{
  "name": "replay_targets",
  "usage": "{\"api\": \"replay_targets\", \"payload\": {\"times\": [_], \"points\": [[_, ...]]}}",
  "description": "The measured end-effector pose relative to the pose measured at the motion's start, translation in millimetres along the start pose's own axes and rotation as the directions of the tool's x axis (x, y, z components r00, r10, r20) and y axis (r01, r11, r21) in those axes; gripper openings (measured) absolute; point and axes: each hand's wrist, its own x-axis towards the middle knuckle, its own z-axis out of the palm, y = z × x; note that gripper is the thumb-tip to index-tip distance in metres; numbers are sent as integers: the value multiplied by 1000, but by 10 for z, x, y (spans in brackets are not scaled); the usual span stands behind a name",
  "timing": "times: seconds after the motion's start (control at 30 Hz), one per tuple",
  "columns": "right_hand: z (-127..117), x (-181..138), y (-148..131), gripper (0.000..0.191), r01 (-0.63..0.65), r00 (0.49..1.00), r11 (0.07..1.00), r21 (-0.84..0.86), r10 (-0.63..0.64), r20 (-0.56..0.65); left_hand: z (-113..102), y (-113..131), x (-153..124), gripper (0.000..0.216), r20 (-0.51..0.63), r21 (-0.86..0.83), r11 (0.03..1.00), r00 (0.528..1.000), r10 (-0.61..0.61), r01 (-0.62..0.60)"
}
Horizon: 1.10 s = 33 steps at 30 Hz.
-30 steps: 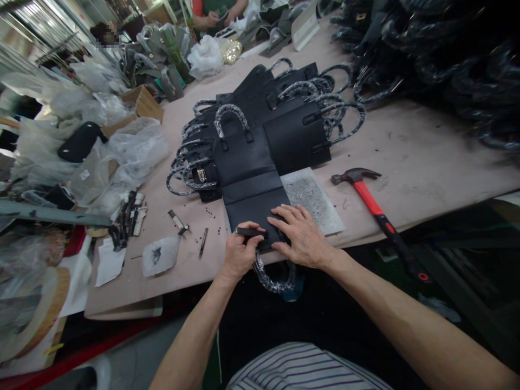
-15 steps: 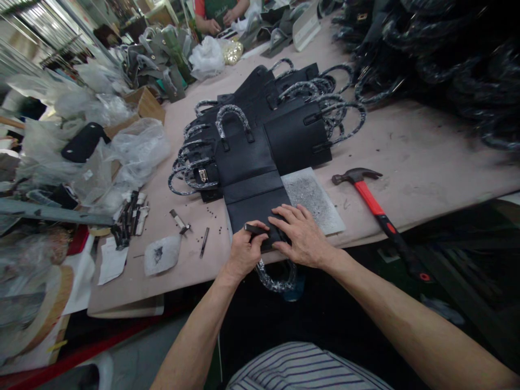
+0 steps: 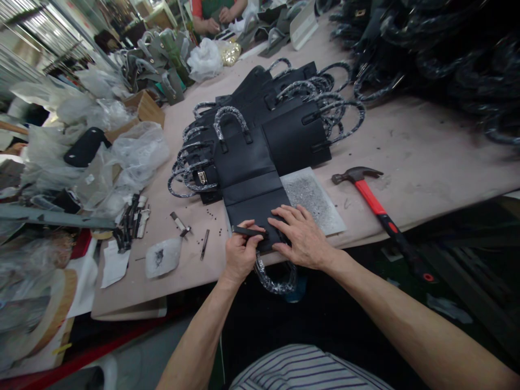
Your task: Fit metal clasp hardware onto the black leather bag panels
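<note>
A black leather bag piece [image 3: 248,162] lies unfolded at the table's front edge. One plastic-wrapped handle [image 3: 231,112] stands at its far end, and another wrapped handle [image 3: 276,284] hangs over the near edge. My left hand [image 3: 242,252] pinches a slim dark rod-like tool [image 3: 244,231], tilted low across the near part of the leather. Its tip is close to my right fingers; contact cannot be made out. My right hand [image 3: 303,235] rests on the leather with fingers spread. Under the piece, a speckled white board [image 3: 314,200] shows at the right.
A claw hammer [image 3: 371,200] lies at the right, handle past the edge. Left are a small metal punch-like rod [image 3: 205,244], a small metal tool [image 3: 180,223] and a whitish block [image 3: 162,258]. More black bag pieces [image 3: 298,130] lie behind. A co-worker's hands [image 3: 219,20] show at the back.
My left hand has shifted slightly left, and the dark tool has tilted so that more of its length shows. My right hand stays in place on the leather.
</note>
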Motion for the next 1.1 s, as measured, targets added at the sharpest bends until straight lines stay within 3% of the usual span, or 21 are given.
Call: {"api": "replay_targets", "payload": {"times": [0.27,0.73,1.1], "points": [[1,-4,2,60,-5,1000,1000,2,5,4,18,0,-11,15,-35,38,999,999,5,-3],[-1,0,-1,60,-6,1000,1000,-4,6,2,36,-15,-1,18,3,21,1000,1000,-15,15],[14,-13,3,59,-7,1000,1000,-5,7,-6,65,9,30,16,73,129,982,989,130,-138]]}}
